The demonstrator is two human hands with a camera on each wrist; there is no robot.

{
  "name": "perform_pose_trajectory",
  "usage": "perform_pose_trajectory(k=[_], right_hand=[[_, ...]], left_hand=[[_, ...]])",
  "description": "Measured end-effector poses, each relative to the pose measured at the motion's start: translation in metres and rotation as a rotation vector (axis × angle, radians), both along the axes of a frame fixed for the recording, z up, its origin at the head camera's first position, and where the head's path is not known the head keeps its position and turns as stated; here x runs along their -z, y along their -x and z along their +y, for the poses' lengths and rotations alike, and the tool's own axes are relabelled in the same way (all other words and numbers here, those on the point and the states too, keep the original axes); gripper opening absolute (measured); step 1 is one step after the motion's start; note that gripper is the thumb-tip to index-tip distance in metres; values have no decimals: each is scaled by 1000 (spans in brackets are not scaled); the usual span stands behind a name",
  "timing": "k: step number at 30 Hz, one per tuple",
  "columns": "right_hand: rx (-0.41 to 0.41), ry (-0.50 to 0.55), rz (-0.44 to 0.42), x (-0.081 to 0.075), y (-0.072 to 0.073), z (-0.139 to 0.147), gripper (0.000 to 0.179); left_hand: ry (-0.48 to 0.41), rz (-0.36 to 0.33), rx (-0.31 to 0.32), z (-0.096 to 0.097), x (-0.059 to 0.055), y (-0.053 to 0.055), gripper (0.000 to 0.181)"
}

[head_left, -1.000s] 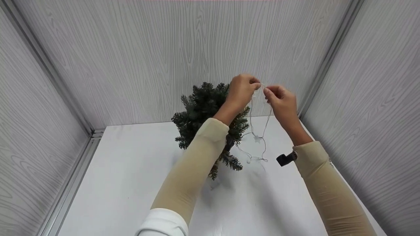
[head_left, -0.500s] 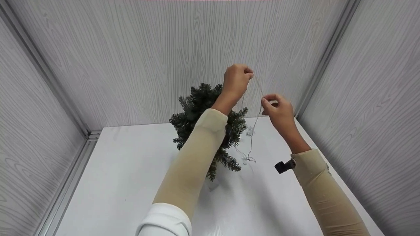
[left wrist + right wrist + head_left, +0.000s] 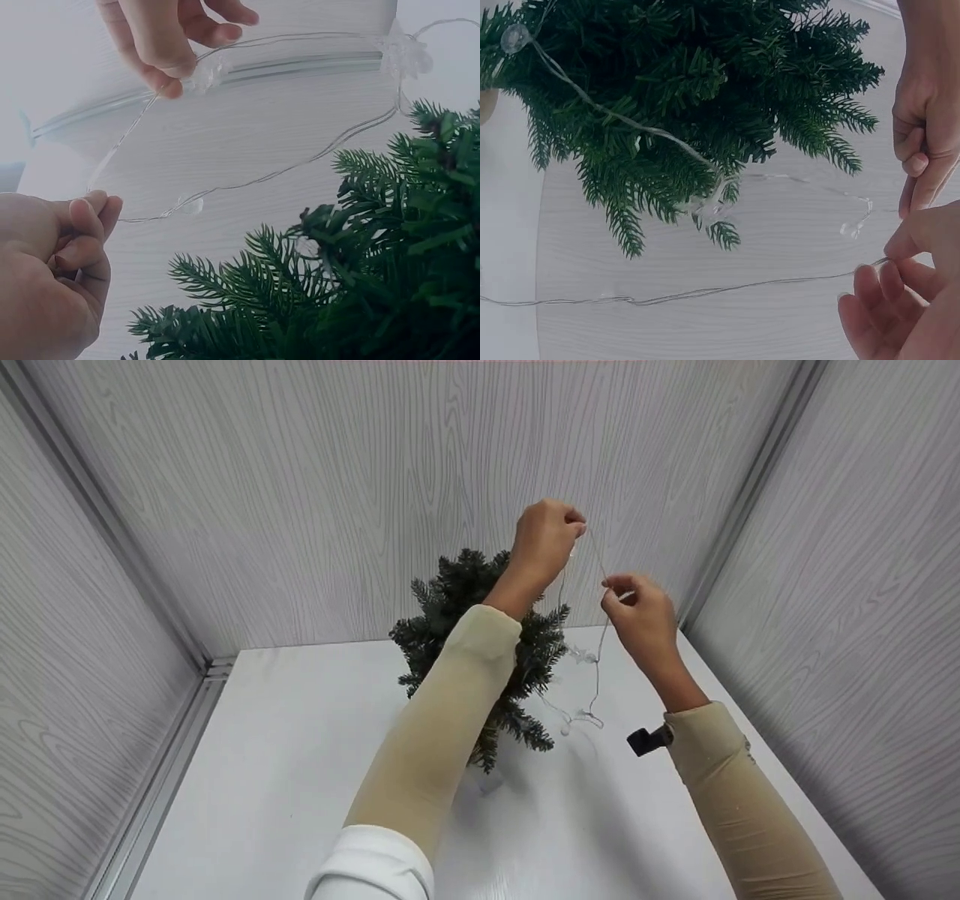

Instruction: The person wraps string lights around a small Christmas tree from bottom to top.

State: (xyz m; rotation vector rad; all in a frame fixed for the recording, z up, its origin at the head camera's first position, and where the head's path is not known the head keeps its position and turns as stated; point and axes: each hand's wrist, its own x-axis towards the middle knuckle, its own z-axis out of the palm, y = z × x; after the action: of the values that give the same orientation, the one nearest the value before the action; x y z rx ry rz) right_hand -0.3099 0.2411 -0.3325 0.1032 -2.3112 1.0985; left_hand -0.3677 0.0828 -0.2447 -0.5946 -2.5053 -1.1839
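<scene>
Above the small green Christmas tree [image 3: 442, 622], my left hand [image 3: 544, 540] pinches a thin wire of a string light [image 3: 597, 682] between thumb and finger. Lower and to the right, my right hand [image 3: 641, 611] pinches the same wire, and a short length runs between both hands. The left wrist view has a doubled strand [image 3: 277, 174] leading from the left hand past clear ornaments [image 3: 405, 56] beside the branches. In the right wrist view, wire lies across the tree's needles with a clear star-like ornament [image 3: 709, 210]. My left forearm covers part of the tree in the head view.
The tree stands on a white table [image 3: 315, 720] near the grey wood-grain back wall [image 3: 337, 510]. A side wall [image 3: 862, 547] rises close by my right arm. Slack loops of the wire hang between the right hand and the tree, low over the table.
My hands have moved apart: the left went up, the right slightly down, lengthening the wire between them. The hanging loops have shifted. In the last half second the hands moved only a little.
</scene>
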Motion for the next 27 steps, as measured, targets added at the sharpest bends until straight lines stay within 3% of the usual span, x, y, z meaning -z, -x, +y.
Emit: perform_pose_trajectory(k=[5, 9, 12, 16, 19, 22, 27], right_hand=[[14, -32, -5, 6, -1, 0, 29], [-16, -21, -34, 14, -7, -2, 35], [-59, 28, -21, 19, -15, -4, 31], [-131, 98, 19, 18, -21, -8, 26], [-164, 134, 25, 10, -14, -12, 26], [-176, 174, 17, 0, -1, -14, 27], [-186, 247, 3, -15, 17, -11, 28]], left_hand=[[-1, -13, -17, -2, 0, 2, 22], [18, 8, -77, -4, 1, 7, 23], [73, 24, -128, -4, 0, 11, 23], [210, 29, -173, -2, -2, 15, 24], [304, 42, -201, -1, -3, 17, 25], [334, 59, -214, -1, -3, 18, 25], [349, 22, -156, 1, -4, 16, 28]])
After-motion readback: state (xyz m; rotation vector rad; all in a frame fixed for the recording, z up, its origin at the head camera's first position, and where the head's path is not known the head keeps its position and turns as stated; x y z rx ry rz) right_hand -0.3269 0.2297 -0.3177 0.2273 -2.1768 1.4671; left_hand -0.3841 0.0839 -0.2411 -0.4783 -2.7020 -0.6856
